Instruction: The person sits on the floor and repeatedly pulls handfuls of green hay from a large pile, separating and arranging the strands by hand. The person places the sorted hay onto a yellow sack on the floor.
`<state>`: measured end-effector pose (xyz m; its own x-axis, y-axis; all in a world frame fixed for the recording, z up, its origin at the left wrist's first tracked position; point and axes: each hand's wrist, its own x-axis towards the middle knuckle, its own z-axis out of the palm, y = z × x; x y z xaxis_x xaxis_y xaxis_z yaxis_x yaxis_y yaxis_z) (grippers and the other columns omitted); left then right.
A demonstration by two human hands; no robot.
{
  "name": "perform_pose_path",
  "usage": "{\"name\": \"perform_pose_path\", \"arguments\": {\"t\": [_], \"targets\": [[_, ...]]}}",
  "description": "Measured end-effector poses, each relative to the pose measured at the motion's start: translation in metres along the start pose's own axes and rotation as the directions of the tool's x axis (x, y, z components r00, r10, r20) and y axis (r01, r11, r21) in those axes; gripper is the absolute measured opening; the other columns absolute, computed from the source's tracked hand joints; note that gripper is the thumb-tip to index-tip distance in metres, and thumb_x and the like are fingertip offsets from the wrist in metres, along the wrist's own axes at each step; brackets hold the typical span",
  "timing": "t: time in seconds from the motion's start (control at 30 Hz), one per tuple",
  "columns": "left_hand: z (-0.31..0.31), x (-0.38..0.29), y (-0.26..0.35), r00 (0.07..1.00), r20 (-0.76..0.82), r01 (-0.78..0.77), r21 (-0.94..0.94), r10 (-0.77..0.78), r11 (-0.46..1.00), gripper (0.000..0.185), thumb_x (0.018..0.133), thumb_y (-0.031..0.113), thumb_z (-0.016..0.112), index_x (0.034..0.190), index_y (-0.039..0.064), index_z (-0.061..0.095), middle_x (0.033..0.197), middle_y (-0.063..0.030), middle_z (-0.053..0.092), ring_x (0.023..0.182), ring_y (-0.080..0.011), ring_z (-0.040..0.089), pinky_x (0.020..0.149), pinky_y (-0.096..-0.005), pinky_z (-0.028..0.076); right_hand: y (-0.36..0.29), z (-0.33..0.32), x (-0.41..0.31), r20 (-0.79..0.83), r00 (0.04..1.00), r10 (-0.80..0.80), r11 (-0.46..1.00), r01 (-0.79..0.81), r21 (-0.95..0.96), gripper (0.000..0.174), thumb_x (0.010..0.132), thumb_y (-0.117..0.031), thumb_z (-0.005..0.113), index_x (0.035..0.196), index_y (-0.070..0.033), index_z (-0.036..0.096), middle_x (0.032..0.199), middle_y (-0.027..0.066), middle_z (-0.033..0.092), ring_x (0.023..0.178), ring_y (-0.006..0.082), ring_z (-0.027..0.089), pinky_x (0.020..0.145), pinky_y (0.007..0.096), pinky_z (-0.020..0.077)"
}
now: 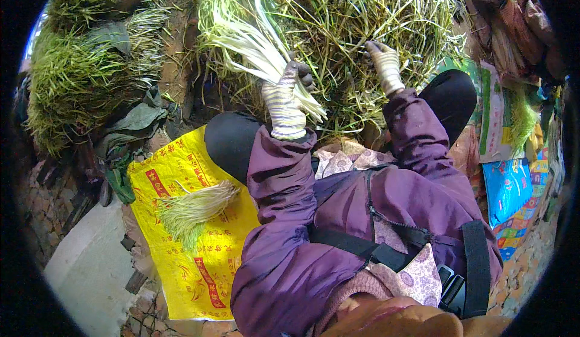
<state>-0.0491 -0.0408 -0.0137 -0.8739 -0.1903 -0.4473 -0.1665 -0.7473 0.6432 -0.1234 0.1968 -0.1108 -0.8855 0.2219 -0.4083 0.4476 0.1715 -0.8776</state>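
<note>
My left hand (pixel 287 96), in a striped glove with dark fingertips, grips a bunch of pale-stalked leafy greens (pixel 253 49); its leafy end points to the upper left. My right hand (pixel 384 67), in a matching glove, is over the large heap of long green and yellowed stalks (pixel 335 24). Its fingers are slightly bent, and whether they pinch a stalk is not clear. On a yellow printed sack (pixel 181 291) beside my left knee lies another bunch of thin pale stalks with light green tips (pixel 197 210).
More greens (pixel 77 78) are piled at the far left by a dark green cloth (pixel 140 119). At the right lie a blue printed bag (pixel 507 192), a small bunch of greens (pixel 523 119) and brownish cloths (pixel 516 28). Broken brick paving (pixel 521 287) shows below.
</note>
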Motion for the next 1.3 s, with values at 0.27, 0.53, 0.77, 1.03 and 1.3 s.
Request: {"name": "perform_pose_path", "arguments": {"t": [0.27,0.53,0.77,1.03,1.3], "targets": [[0.007,-0.009,0.014,0.995,-0.098,-0.016,0.075,0.024,0.997,0.024,0.087,0.016,0.065,0.107,0.003,0.061,0.069,-0.0032,0.057,0.044,-0.0078,0.042,0.039,-0.0218,0.032,-0.012,0.013,-0.010,0.041,0.998,0.046,0.957,-0.056,0.285,0.021,0.084,-0.021,0.069,0.095,-0.004,0.066,0.073,0.0002,0.065,0.055,0.0067,0.056,0.049,0.0199,0.0446],[0.012,-0.011,0.007,0.989,-0.095,-0.097,0.160,0.113,0.982,0.018,0.083,0.019,0.069,0.089,0.004,0.061,0.070,-0.0031,0.058,0.048,-0.0088,0.048,0.040,-0.0211,0.035,-0.103,-0.052,-0.034,0.014,0.916,-0.402,0.905,0.394,0.163,0.019,0.089,-0.023,0.062,0.091,-0.005,0.066,0.070,-0.0015,0.062,0.060,0.0047,0.053,0.057,0.0196,0.0410],[0.027,-0.003,0.013,0.997,-0.063,-0.032,0.084,0.038,0.996,0.020,0.087,0.015,0.063,0.104,0.005,0.058,0.072,-0.0049,0.059,0.043,-0.0090,0.043,0.036,-0.0221,0.032,-0.145,-0.063,-0.032,0.049,0.921,-0.385,0.897,0.362,0.255,0.027,0.086,-0.027,0.062,0.096,-0.002,0.067,0.080,0.0047,0.067,0.073,0.0152,0.062,0.069,0.0263,0.0488],[0.022,-0.010,0.004,0.990,-0.066,-0.109,0.242,0.128,0.964,0.011,0.078,0.007,0.068,0.087,0.002,0.064,0.064,-0.0007,0.054,0.047,-0.0084,0.044,0.041,-0.0226,0.033,-0.112,0.000,-0.079,0.370,0.898,-0.238,0.965,0.263,-0.017,0.021,0.088,-0.022,0.060,0.089,-0.002,0.064,0.071,-0.0030,0.058,0.063,0.0061,0.051,0.059,0.0225,0.0429],[0.009,0.000,-0.016,0.993,0.054,-0.120,0.293,0.109,0.948,0.015,0.076,0.009,0.074,0.083,0.002,0.064,0.062,0.0008,0.058,0.047,-0.0085,0.049,0.044,-0.0225,0.038,-0.103,0.030,-0.113,0.487,0.819,-0.303,0.933,0.359,-0.023,0.015,0.088,-0.015,0.061,0.084,0.000,0.063,0.064,-0.0016,0.058,0.058,0.0051,0.050,0.055,0.0224,0.0443]]}}
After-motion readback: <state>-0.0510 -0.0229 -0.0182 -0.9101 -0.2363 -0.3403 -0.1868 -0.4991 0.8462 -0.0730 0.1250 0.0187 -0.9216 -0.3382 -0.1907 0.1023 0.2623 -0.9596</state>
